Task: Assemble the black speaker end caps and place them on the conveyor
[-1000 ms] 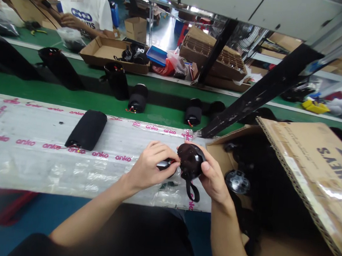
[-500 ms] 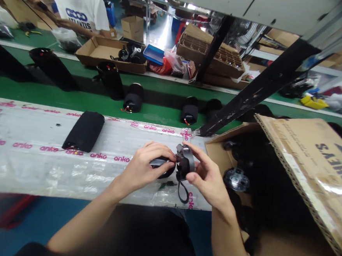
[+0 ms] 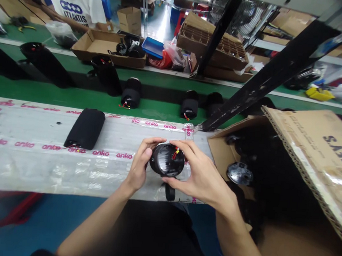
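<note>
A round black housing (image 3: 167,161) with a shiny, open-looking end faces up toward me. Short red and yellow wires (image 3: 176,153) with small connectors stick out at its upper right. My left hand (image 3: 140,163) curves round its left side, thumb and fingers against the edge. On the other side, my right hand (image 3: 199,165) grips it between fingers on top and thumb below. A black strap (image 3: 170,192) hangs under it, near the bench's front edge. To the left lies a black fabric-covered cylinder (image 3: 85,129) with thin wires at its near end.
Taped white bench (image 3: 24,168) lies under my hands. At right stands an open cardboard box (image 3: 309,153) with black parts and a clear-topped round piece (image 3: 239,173). Beyond, a green conveyor (image 3: 158,100) carries several black cylinders; a slanted black post (image 3: 268,72) crosses it. A person (image 3: 75,8) stands across.
The two black parts that were apart in my hands are now together as one round piece, turned so its wired end faces up. My right hand has shifted left and wraps round it.
</note>
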`<action>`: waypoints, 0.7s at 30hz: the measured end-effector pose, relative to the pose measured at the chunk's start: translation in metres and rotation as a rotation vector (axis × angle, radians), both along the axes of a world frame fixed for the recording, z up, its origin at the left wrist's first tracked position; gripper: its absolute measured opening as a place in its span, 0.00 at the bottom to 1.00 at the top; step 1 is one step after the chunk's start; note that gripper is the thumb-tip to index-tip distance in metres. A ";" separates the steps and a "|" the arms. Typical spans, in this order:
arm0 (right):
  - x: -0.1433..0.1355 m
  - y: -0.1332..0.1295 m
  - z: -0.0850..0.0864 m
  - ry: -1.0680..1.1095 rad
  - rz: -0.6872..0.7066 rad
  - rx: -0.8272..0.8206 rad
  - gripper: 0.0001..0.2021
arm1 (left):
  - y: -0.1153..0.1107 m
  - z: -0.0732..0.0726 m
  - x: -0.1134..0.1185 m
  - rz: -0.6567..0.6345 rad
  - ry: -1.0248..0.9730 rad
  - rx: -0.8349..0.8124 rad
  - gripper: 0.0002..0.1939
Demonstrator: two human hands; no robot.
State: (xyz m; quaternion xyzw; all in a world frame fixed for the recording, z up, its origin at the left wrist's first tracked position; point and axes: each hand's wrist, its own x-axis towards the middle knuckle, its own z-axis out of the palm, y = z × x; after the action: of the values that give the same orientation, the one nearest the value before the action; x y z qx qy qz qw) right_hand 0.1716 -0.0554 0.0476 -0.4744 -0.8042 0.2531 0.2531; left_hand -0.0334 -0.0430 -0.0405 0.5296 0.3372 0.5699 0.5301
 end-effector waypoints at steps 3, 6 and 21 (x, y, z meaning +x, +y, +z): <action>0.002 0.005 0.006 -0.029 0.027 -0.015 0.41 | -0.003 -0.004 0.002 -0.040 0.004 0.035 0.28; 0.002 0.008 0.002 0.008 0.050 -0.007 0.41 | -0.003 -0.007 0.001 -0.010 -0.012 0.038 0.24; 0.024 0.004 -0.035 0.444 0.049 -0.204 0.42 | -0.004 0.023 0.015 0.142 0.545 0.250 0.08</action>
State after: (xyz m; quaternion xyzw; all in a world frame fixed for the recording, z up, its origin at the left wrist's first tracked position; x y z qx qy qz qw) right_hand 0.1958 -0.0517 0.0131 -0.4104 -0.7105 0.4371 0.3684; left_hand -0.0188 -0.0475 -0.0176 0.6989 0.4306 0.4798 0.3098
